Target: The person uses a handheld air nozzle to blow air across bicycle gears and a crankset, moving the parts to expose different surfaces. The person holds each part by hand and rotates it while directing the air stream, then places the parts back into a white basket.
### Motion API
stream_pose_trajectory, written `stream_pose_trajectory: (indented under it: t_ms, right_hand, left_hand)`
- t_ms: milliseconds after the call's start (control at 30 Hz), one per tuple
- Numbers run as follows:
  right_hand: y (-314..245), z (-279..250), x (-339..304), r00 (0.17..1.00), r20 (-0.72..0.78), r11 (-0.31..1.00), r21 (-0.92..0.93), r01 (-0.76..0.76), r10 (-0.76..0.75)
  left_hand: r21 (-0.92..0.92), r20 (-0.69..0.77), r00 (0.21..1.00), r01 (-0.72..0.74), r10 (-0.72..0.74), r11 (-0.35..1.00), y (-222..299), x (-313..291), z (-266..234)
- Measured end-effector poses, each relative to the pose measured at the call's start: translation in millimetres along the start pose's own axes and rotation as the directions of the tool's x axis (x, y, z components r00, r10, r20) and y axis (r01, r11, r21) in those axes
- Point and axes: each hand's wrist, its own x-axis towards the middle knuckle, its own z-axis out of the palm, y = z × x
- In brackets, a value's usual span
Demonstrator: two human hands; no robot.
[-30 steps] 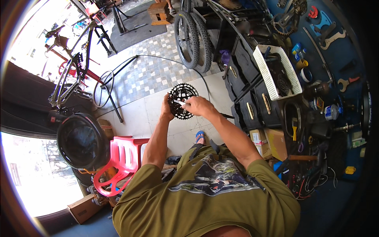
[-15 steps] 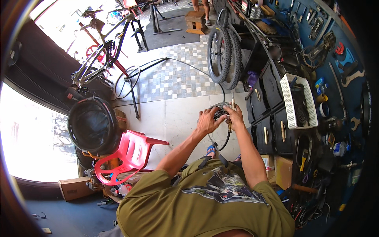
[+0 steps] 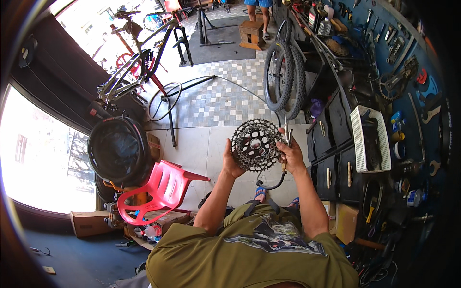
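A bicycle cassette, its toothed rings facing up, is held out before me. My left hand grips its left rim, fingers reaching underneath. At the opposite rim, my right hand is closed round an air blow gun with a thin nozzle pointing away from me. The right thumb lies by the cassette's edge; whether those fingers also support it is hidden. From the gun's brass-coloured fitting a black air hose curves down and to the left.
A red plastic chair stands at left, beside stacked tyres. Beyond are a bicycle frame on a stand and two wheels. Black cabinets, a white basket and hung tools line the right. Another person's legs show far off.
The cassette has turned from nearly edge-on to face-up. My left hand has shifted from over it to its left rim. The blow gun remains in my right hand.
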Motion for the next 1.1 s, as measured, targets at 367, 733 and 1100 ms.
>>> stream_pose_trajectory:
  t_ms: [367, 733, 1100]
  right_hand:
    - [14.0, -6.4, 25.5, 0.942, 0.206, 0.191, -0.969, 0.159, 0.263]
    - [-19.0, 86.8, 18.9, 0.956, 0.139, -0.258, -0.944, 0.207, 0.260]
    - [-35.0, 97.6, 36.7, 0.962, 0.123, -0.241, -0.953, 0.183, 0.242]
  left_hand:
    - [0.709, -0.307, 0.885, -0.033, 0.351, 0.704, 49.6, 19.6, -64.2]
    - [0.875, -0.267, 0.896, 0.071, 0.355, 0.479, 35.7, 40.9, -83.1]
    - [0.786, -0.270, 0.906, 0.013, 0.325, 0.618, 36.7, 49.3, -83.7]
